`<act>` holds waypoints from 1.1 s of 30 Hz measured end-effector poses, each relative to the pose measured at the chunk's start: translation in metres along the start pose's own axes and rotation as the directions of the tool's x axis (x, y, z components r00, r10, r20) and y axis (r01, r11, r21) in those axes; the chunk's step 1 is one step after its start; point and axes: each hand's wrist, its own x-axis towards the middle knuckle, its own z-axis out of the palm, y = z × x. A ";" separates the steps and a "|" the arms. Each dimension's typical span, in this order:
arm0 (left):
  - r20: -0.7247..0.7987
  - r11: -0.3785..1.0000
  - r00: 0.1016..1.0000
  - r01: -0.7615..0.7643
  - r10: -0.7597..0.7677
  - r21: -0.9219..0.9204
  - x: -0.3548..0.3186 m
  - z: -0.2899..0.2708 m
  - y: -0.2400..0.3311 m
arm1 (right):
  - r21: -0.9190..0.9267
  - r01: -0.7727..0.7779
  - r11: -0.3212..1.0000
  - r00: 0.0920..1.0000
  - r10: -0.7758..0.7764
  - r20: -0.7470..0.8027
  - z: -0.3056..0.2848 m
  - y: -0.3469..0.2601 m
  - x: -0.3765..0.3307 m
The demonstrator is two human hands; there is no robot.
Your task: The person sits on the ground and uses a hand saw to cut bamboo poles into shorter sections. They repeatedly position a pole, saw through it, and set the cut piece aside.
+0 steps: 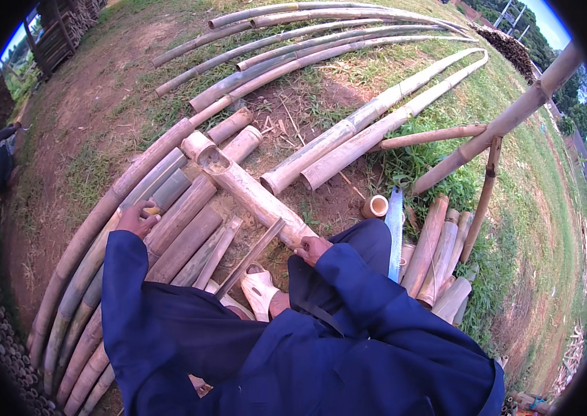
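Observation:
My left hand [139, 220] is out over the bamboo poles at the left, fingers bent around a small yellow object [152, 210] whose kind I cannot make out. In front of me a thick pale bamboo length [255, 197] lies slanted across other pieces, with a hollow cut near its far end. My right hand [314, 249] is closed at the near end of this length, its fingertips on the edge. A narrow split bamboo strip [252, 256] leans beside that end, above my pale sandal [260, 295].
Long bamboo poles [120, 191] curve along my left. Two thick poles [349, 128] lie ahead. A saw blade [395, 232] stands by my right knee, near a short bamboo ring [376, 206] and cut pieces [426, 253]. A slanted pole frame [494, 132] rises at the right.

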 end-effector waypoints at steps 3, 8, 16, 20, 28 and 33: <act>-0.021 0.999 0.999 -0.040 0.039 -0.019 0.007 0.004 0.005 | 0.106 0.024 0.994 0.998 -0.017 -0.063 0.009 0.008 0.013; -0.111 0.997 0.992 -0.058 0.064 0.058 0.009 -0.005 0.017 | 0.266 0.206 0.942 0.969 -0.158 -0.191 -0.001 -0.050 0.047; -0.145 0.980 0.989 0.023 0.006 0.197 0.104 -0.009 0.005 | 0.069 0.443 0.894 0.826 -0.377 -0.419 -0.005 -0.127 0.161; -0.216 0.982 0.975 -0.013 0.054 0.186 0.186 -0.009 -0.047 | -0.097 0.373 0.923 0.807 -0.375 -0.456 0.014 -0.141 0.213; -0.243 0.995 0.968 0.077 -0.058 0.067 0.374 -0.010 -0.099 | -0.263 0.248 0.932 0.876 -0.331 -0.349 0.032 -0.140 0.224; -0.136 0.988 0.985 0.090 -0.107 -0.123 0.470 0.028 -0.079 | -0.270 0.212 0.939 0.883 -0.303 -0.359 0.030 -0.141 0.229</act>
